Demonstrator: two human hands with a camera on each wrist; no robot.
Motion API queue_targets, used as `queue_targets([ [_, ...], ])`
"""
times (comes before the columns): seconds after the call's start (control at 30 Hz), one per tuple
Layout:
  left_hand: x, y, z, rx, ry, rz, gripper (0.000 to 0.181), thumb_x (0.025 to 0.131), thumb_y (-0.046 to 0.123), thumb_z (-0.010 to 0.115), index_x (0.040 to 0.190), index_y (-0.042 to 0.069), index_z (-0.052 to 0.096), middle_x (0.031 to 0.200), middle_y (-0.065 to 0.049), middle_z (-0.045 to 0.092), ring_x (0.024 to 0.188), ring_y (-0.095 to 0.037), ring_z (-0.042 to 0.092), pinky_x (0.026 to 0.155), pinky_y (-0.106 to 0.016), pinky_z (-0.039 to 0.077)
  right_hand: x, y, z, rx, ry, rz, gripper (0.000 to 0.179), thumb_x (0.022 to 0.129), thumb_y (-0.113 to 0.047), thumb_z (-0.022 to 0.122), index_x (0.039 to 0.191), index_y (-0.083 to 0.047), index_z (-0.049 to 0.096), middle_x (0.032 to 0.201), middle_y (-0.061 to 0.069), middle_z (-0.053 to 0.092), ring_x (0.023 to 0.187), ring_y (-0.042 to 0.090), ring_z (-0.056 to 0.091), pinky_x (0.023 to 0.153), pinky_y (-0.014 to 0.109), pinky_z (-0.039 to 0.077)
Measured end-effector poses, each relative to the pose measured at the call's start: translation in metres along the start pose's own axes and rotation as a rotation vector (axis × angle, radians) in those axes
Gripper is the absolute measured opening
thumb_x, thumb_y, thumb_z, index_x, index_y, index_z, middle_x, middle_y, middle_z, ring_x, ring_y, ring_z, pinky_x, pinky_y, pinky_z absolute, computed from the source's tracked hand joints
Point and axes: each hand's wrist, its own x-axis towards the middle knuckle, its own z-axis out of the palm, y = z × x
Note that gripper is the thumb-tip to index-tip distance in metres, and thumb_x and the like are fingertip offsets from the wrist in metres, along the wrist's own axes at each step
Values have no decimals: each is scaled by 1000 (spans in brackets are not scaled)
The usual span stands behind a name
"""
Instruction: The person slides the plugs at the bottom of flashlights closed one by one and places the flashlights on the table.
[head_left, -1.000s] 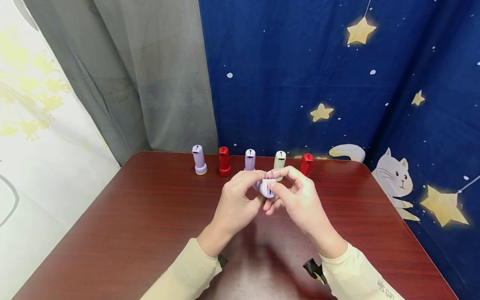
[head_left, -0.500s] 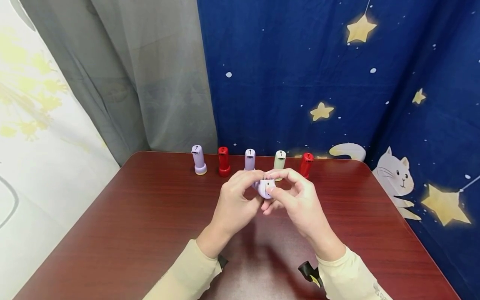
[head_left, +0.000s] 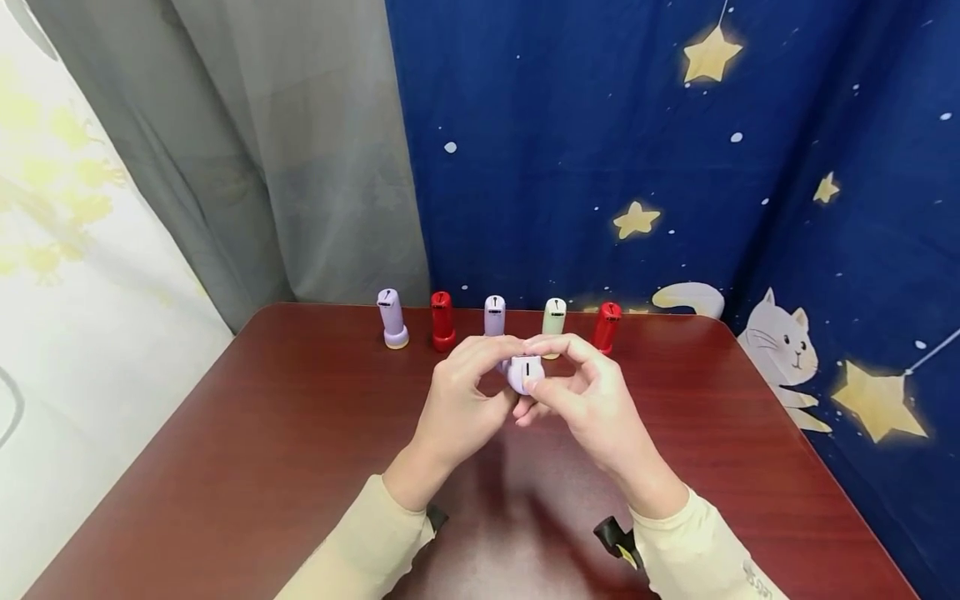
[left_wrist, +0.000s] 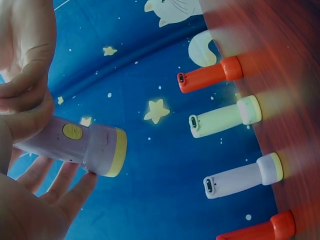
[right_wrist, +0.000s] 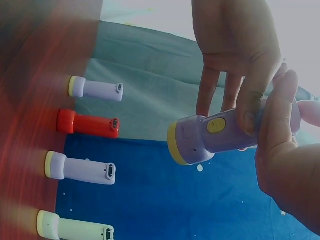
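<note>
Above the middle of the table, both hands hold a light purple flashlight (head_left: 526, 375), its end with a dark slot facing the head camera. My left hand (head_left: 463, 392) grips it from the left, index finger arched over the top. From the right, my right hand (head_left: 592, 392) pinches the end, its thumb at the lower edge of the slotted face and its index finger on top. The index fingertips meet above that end. In the left wrist view, the yellow-rimmed head of the flashlight (left_wrist: 105, 150) points away from the hands, and a yellow oval button shows on its side.
Behind the hands a row of flashlights stands lens-down along the table's far edge: a purple one (head_left: 392, 318), a red one (head_left: 442, 321), another purple one (head_left: 494, 317), a pale green one (head_left: 554, 318) and another red one (head_left: 607, 327). Curtains (head_left: 600, 125) hang behind the table (head_left: 315, 433).
My right thumb has slid across the flashlight's end, over the slot, and now sits lower, leaving the slot showing. A thin loop seen earlier at the index fingertips is now mostly hidden.
</note>
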Motion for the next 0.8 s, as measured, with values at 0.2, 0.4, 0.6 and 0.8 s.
queue_targets([
  [0.2,1,-3,-2,5,-4,17,37,82,-6,79,116,8,79,113,-5,81,105,-20,71,93,-29,61,2,0,-2,13,-39,-12,35,97,9,63,132,7,56,114,9,70,70,21,77,75,41,68],
  [0.4,1,-5,-3,-4,-4,28,37,81,-8,78,114,7,78,113,-6,81,106,-21,71,94,-28,60,2,0,-2,24,-58,-11,36,96,11,63,131,8,56,120,10,67,71,21,78,76,42,68],
  [0.6,0,-5,-3,-24,-20,19,38,81,-8,78,115,7,77,117,-8,80,109,-22,71,96,-29,61,1,1,-2,37,-61,-3,37,96,10,66,131,5,57,122,9,67,72,20,78,77,41,68],
  [0.8,-1,-8,-5,-51,-62,-8,42,81,-7,79,120,8,77,116,-7,80,109,-21,73,97,-30,61,1,4,-1,-37,-56,-28,37,95,6,71,130,2,58,115,6,70,68,24,77,69,45,68],
])
